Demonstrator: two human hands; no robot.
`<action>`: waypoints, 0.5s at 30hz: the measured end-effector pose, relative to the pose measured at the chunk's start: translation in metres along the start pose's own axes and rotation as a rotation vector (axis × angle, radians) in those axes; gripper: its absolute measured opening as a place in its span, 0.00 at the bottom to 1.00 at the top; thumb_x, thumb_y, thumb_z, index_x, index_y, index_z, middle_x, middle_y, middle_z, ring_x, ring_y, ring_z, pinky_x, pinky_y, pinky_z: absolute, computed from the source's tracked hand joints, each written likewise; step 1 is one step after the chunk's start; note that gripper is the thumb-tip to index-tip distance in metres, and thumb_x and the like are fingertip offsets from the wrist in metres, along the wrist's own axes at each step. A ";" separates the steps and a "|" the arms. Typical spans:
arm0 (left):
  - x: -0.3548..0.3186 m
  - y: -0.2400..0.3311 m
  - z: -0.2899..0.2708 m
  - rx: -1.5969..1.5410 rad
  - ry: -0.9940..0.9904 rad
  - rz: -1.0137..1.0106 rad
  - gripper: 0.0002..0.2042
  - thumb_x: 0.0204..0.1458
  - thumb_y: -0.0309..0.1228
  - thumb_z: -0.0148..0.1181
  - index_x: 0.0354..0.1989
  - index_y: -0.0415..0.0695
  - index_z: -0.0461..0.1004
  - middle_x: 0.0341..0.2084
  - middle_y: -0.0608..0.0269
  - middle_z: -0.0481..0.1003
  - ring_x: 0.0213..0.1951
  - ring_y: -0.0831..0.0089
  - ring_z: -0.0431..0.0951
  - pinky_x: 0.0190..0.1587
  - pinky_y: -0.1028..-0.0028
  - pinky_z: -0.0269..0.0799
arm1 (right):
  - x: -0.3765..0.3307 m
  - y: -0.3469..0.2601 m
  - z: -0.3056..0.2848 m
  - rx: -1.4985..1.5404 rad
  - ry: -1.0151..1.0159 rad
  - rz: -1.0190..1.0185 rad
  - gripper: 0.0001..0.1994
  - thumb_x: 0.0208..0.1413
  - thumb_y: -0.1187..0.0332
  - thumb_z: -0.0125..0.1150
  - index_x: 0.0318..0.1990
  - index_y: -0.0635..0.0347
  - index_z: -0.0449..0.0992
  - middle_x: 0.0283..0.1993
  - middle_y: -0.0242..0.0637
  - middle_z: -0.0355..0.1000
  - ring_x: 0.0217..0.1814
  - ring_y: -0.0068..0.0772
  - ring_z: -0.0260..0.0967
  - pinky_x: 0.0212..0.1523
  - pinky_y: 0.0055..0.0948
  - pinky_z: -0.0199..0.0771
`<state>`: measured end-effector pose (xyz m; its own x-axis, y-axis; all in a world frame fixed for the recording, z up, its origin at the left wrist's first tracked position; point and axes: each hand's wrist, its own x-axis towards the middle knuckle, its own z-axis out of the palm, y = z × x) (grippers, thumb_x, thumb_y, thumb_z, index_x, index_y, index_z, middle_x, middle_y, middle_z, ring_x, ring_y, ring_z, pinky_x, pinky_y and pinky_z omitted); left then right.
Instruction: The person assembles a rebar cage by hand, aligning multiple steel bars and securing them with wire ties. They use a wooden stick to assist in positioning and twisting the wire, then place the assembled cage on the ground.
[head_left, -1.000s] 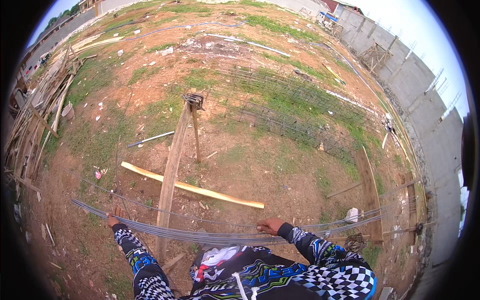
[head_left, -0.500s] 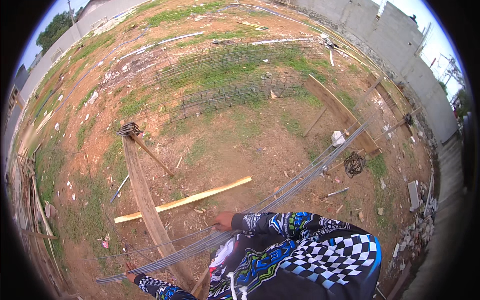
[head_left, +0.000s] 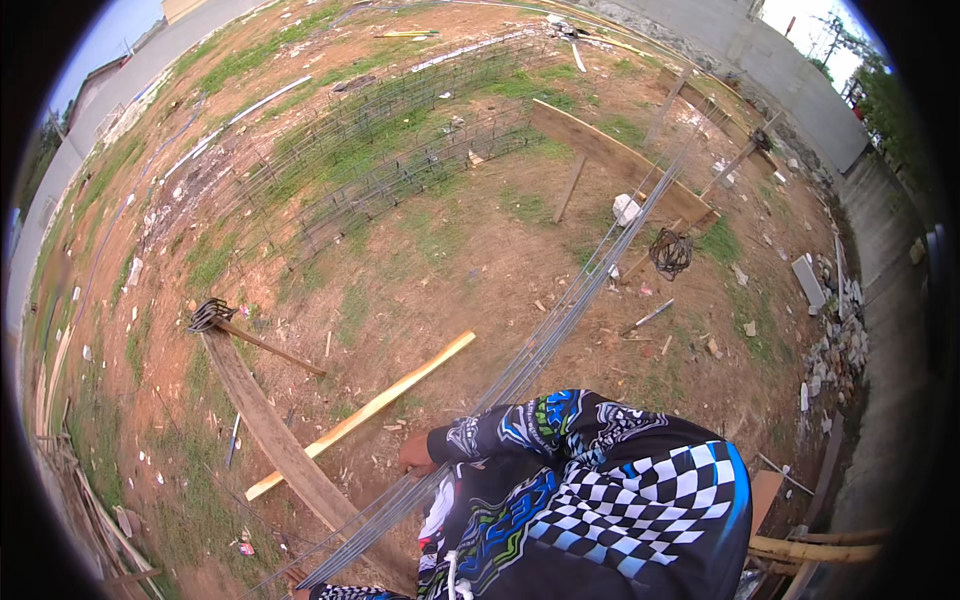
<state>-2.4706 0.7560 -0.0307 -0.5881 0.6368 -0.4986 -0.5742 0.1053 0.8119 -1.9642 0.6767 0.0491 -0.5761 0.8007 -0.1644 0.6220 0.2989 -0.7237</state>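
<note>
Several long thin steel rods [head_left: 560,320], bundled side by side, run in a slanted line from the lower left of the view up toward the far wooden trestle [head_left: 610,160] at upper right, where they lie across its plank. One hand [head_left: 415,455], which reads as the right by its patterned sleeve [head_left: 520,425] coming from the torso, has its grip clamped around the bundle near the body. The left hand [head_left: 297,580] sits at the very bottom edge, low on the same bundle; so little of it shows that I cannot tell whether its grip is closed on the rods or only touching them. A near wooden trestle [head_left: 265,420] passes under the rods at lower left, and a pale yellow wooden stick [head_left: 365,412] lies on the bare red dirt ground [head_left: 470,270] just beside it. A dark coil of wire [head_left: 670,252] rests on the ground near the far trestle. Rebar cages [head_left: 400,140] lie on the grass well beyond
</note>
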 end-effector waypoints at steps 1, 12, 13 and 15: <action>0.002 0.013 -0.017 -0.030 0.010 0.008 0.27 0.63 0.41 0.28 0.64 0.36 0.57 0.62 0.49 0.62 0.66 0.55 0.58 0.68 0.61 0.53 | 0.018 -0.012 0.009 -0.084 0.014 -0.052 0.12 0.49 0.60 0.61 0.32 0.61 0.77 0.34 0.49 0.74 0.43 0.53 0.72 0.43 0.48 0.70; 0.046 0.032 -0.060 -0.300 0.099 0.065 0.21 0.66 0.42 0.36 0.59 0.37 0.53 0.55 0.39 0.67 0.53 0.42 0.71 0.54 0.49 0.71 | -0.014 -0.025 0.006 0.030 -0.025 0.011 0.13 0.55 0.59 0.57 0.42 0.55 0.80 0.28 0.50 0.74 0.31 0.53 0.73 0.34 0.44 0.72; 0.042 0.019 -0.050 -0.315 0.134 0.078 0.21 0.66 0.41 0.36 0.58 0.37 0.53 0.54 0.39 0.68 0.51 0.42 0.72 0.52 0.49 0.73 | -0.020 -0.021 0.003 0.014 -0.024 0.058 0.12 0.54 0.60 0.58 0.40 0.55 0.80 0.27 0.49 0.74 0.30 0.54 0.73 0.33 0.46 0.71; 0.032 0.013 -0.042 -0.330 0.176 0.097 0.20 0.66 0.40 0.37 0.57 0.37 0.54 0.52 0.38 0.69 0.48 0.41 0.74 0.47 0.49 0.76 | -0.030 -0.018 -0.004 -0.025 -0.028 0.065 0.10 0.53 0.64 0.60 0.39 0.56 0.80 0.26 0.50 0.74 0.30 0.54 0.73 0.32 0.44 0.71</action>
<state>-2.5204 0.7455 -0.0490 -0.7210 0.4876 -0.4923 -0.6468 -0.2187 0.7306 -1.9554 0.6494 0.0700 -0.5483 0.8041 -0.2298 0.6717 0.2598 -0.6938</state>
